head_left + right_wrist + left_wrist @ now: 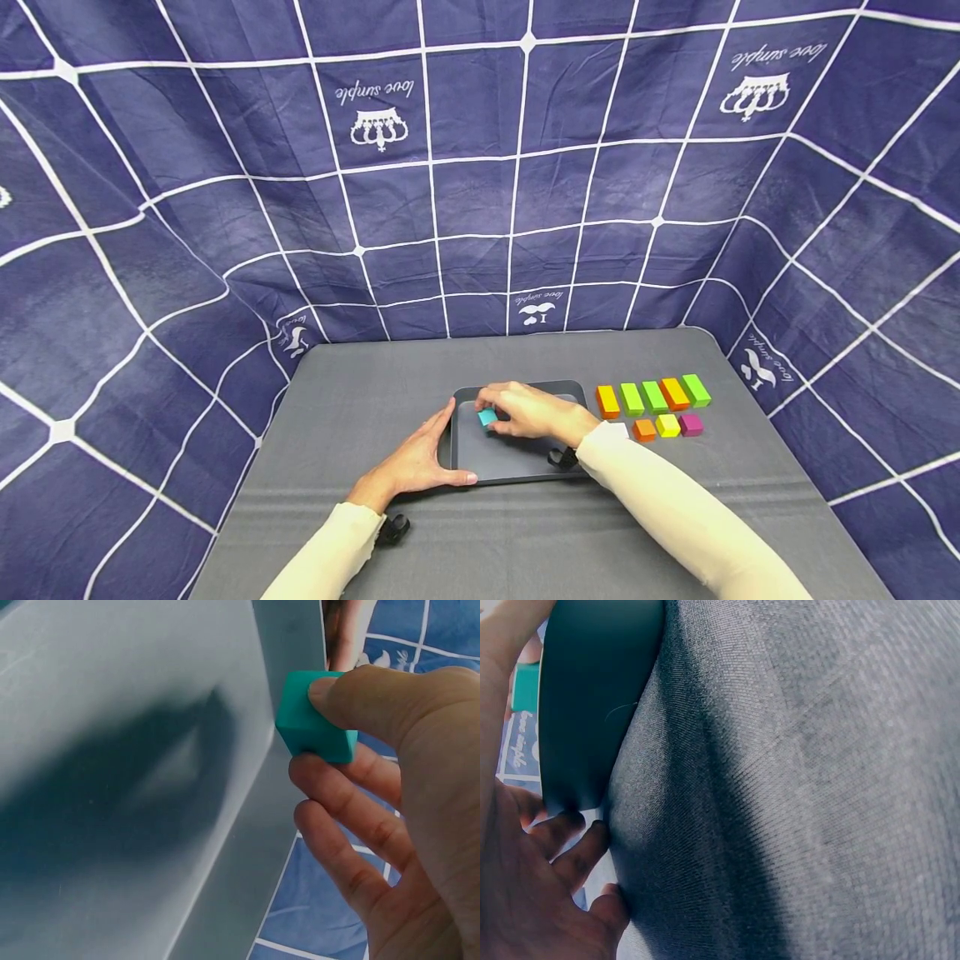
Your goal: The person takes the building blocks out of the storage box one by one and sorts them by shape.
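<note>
A shallow dark grey tray [517, 477] lies on the grey cloth. Over its floor, toward the left side, my right hand [528, 410] pinches a teal cube [487, 417] between thumb and fingers. The right wrist view shows the thumb on the top of the cube [315, 712] and fingertips below it, with a shadow on the tray floor. My left hand [416, 458] is spread around the tray's near left corner, its thumb on the front rim and its fingers along the left side. In the left wrist view, fingers [581, 855] touch the tray's outer wall [600, 705].
Right of the tray stands a row of orange and green oblong blocks [654, 397]. Nearer lie an orange cube [643, 431], a yellow cube [668, 426] and a purple cube [692, 425]. A blue cloth with white lines [480, 200] hangs behind and at both sides.
</note>
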Demonstrator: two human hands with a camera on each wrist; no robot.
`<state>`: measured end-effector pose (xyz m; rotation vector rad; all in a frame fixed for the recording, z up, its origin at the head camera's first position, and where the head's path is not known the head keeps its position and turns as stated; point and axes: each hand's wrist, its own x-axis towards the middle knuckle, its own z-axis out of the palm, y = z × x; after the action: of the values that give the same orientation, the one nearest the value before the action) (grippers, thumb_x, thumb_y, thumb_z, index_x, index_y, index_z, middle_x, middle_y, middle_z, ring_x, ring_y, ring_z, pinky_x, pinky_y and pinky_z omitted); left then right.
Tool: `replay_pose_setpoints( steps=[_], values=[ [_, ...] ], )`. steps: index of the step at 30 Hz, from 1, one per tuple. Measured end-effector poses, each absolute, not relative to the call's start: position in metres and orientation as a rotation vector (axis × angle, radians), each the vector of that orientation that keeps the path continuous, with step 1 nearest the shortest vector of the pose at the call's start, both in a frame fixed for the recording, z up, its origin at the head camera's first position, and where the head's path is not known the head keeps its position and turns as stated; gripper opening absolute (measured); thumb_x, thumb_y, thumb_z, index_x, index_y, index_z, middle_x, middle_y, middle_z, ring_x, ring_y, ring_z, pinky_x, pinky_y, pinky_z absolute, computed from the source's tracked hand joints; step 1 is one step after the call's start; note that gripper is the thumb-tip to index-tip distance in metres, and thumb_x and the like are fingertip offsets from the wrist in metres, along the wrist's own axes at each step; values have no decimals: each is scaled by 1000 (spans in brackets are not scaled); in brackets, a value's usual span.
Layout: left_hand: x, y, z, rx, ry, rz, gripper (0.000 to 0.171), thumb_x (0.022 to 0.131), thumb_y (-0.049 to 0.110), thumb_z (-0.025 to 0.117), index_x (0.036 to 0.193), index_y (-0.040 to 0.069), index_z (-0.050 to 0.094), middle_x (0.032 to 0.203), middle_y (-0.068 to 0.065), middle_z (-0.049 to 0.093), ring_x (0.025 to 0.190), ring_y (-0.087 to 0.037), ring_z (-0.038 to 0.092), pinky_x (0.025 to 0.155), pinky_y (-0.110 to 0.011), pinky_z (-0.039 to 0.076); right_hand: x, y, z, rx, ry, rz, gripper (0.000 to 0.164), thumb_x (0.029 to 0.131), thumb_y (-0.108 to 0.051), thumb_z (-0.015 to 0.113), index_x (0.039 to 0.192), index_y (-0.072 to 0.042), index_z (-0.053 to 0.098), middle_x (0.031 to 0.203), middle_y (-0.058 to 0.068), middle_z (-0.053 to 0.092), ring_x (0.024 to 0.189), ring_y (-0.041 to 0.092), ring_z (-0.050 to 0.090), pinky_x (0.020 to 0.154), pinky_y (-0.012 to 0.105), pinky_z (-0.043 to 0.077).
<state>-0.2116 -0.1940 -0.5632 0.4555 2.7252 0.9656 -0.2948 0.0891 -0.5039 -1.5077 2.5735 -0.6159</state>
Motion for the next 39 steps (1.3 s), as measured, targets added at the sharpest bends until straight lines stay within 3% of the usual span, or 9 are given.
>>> replay_pose_setpoints(
  steps=[9,29,36,39],
  values=[
    [-212,-195,-563,480,2732,970,148,81,73,99,190,24,13,194,-12,31,176,-42,39,138,-67,42,-289,107,-498,-1490,2622,-563,31,109,-16,84,138,-7,78,127,1,79,103,15,76,95,27,65],
    [-213,-193,-563,503,2746,978,149,79,72,100,190,21,14,193,-14,32,177,-42,38,139,-66,41,-279,162,-493,-1441,2758,-591,32,105,-13,88,136,-14,80,117,-3,76,99,23,79,91,30,66],
    [-213,-194,-563,516,2746,975,149,80,71,101,190,21,13,194,-13,31,178,-41,37,140,-65,40,-275,181,-488,-1405,2790,-621,31,104,-13,89,134,-14,80,114,-3,77,95,12,75,87,27,66],
    [-213,-193,-563,511,2744,968,150,79,71,101,190,22,13,194,-13,32,178,-40,37,140,-64,39,-273,190,-487,-1373,2807,-627,32,104,-14,90,134,-15,79,116,-4,77,95,14,75,86,28,66]
  ],
)
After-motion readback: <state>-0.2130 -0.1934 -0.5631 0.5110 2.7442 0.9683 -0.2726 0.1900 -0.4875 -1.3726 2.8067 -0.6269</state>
